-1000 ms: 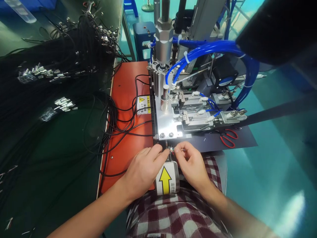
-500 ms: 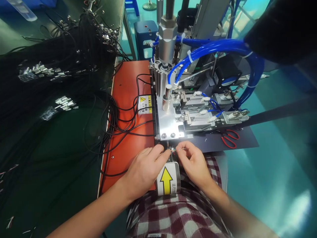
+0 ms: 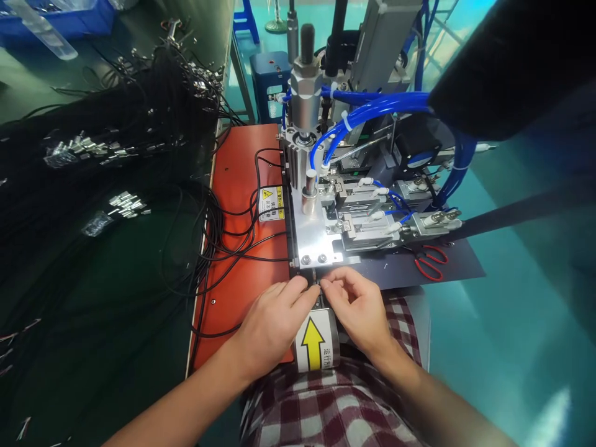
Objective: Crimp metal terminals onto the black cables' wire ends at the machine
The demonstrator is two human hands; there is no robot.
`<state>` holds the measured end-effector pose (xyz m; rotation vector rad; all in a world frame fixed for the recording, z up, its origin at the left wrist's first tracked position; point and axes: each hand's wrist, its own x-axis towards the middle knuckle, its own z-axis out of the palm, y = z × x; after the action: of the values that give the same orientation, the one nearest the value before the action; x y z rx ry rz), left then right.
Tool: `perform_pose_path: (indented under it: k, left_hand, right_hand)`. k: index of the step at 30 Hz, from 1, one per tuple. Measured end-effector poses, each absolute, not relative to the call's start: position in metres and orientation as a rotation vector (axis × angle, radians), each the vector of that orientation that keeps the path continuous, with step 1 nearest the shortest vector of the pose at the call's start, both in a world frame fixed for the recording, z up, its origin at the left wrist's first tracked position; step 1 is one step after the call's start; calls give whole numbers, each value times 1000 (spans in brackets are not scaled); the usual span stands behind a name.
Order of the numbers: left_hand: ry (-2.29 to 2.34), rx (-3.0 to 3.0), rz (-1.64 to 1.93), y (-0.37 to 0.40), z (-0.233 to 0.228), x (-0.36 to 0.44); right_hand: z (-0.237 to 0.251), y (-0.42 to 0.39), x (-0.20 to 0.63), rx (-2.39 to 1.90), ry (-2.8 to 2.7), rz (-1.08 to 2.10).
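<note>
I had my left hand (image 3: 272, 320) and right hand (image 3: 358, 307) pinched together on 1 small part (image 3: 318, 285) at the front edge of the metal plate (image 3: 313, 239). Fingertips that near the machine (image 3: 326, 155) risked a nip, I judged.

both hands, left hand (image 3: 274, 320) and right hand (image 3: 358, 307), pinch a tiny part (image 3: 318, 287) below the machine plate (image 3: 311, 239).

The right hand (image 3: 361, 307) is shifted left, its fingertips now brought against those of the left hand (image 3: 274, 320) just near of the metal plate (image 3: 313, 239). The small red-wired part seen earlier between them is now hidden.
</note>
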<state>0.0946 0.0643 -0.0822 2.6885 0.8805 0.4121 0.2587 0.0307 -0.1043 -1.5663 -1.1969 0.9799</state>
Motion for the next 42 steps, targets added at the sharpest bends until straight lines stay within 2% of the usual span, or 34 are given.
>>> perform_pose_path:
  k: [5,21,28,35,37,39,42]
  left_hand:
    - [844,2652,451,65,-79,94]
    - [1011,2741,159,60,-67,96]
    - [944,2779,288,63,-69,97]
    - [931,2822,392,63,-69,96]
    - [925,2825,391,63,-70,95]
    - [920,2832,386,64,-70,95]
    - [918,2849,377,64,-71,94]
  right_hand:
    - [-107,28,261,-1557,-1205,904]
    - [-103,42,273,-1514,-783,1580]
    - [-101,24,265,-1511,-755,1509]
    - [-95,15,266,-1685,-1421,836]
    - [-92,18,269,-1659,-1559,757]
    - [-91,22,271,-1643,-1516,830]
    - [-98,25,272,-1593,-1200,1176]
